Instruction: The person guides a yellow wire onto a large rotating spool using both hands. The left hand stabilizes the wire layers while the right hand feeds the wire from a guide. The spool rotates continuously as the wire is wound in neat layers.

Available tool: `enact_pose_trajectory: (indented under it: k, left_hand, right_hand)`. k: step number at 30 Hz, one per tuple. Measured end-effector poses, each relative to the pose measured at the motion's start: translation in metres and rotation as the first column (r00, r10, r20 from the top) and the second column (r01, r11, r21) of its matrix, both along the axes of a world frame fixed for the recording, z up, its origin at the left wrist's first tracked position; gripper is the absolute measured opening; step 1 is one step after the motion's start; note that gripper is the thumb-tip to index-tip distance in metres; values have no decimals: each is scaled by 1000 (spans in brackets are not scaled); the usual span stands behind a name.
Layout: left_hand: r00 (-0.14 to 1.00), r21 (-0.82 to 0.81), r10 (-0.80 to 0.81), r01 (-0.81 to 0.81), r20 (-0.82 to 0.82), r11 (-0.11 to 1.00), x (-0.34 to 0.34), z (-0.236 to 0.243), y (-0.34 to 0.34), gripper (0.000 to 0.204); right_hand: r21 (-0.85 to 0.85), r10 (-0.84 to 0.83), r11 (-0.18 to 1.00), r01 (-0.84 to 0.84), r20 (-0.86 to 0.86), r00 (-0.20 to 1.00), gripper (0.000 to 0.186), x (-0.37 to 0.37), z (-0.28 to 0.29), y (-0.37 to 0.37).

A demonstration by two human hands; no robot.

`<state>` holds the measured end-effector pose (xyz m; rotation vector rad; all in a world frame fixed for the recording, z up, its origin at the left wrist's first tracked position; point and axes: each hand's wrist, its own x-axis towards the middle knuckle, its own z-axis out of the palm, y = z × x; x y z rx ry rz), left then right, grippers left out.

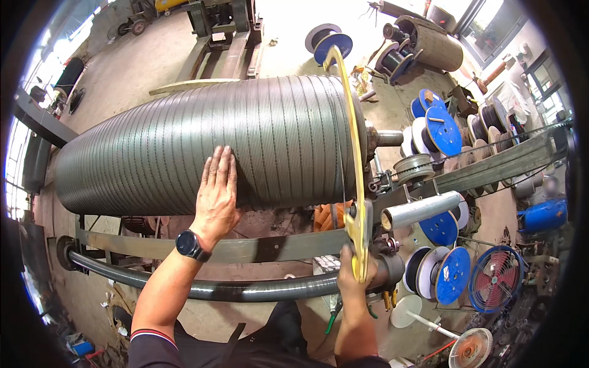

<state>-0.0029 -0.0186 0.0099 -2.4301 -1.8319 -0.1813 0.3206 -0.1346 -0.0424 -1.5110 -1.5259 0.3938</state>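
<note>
A large horizontal roll (pixel 270 129), its dark grey, shiny surface closely ribbed all round, lies across the view before me. My left hand (pixel 216 202) rests flat on its near side, fingers stretched out and holding nothing. At the right end of the roll, my right hand (pixel 354 268) grips the handle of a yellow-framed hacksaw (pixel 356 147). The saw points away from me, its frame arching over the roll. Its thin blade runs along the ribbed surface close to the end; whether it has cut in, I cannot tell. A dark watch (pixel 191 245) is on my left wrist.
Below the roll runs a metal beam (pixel 288 246), with a black curved bar (pixel 264 290) nearer me. A steel shaft (pixel 389 138) juts from the roll's right end, near a silver tube (pixel 420 210). Blue-sided spools (pixel 443 130) and a red-bladed fan (pixel 496 279) stand at right.
</note>
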Motion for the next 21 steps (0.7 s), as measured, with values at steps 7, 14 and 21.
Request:
enact_pose_trajectory:
  k: [7,14,21]
  left_hand:
    - [999,17,16,-15,-30,1000,11,5,13,116]
    - [993,70,43,-35,-114,997,5,-2,21,102]
    - [995,143,32,-18,-90,989,5,-11,19,91]
  right_hand:
    - [63,22,998,-13,-144,989,16,-16,25,68]
    - [69,-28,997,29,-17,999,12,-5,15,-7]
    - [-64,-38,998,26,-193,981,10,-11,16,41]
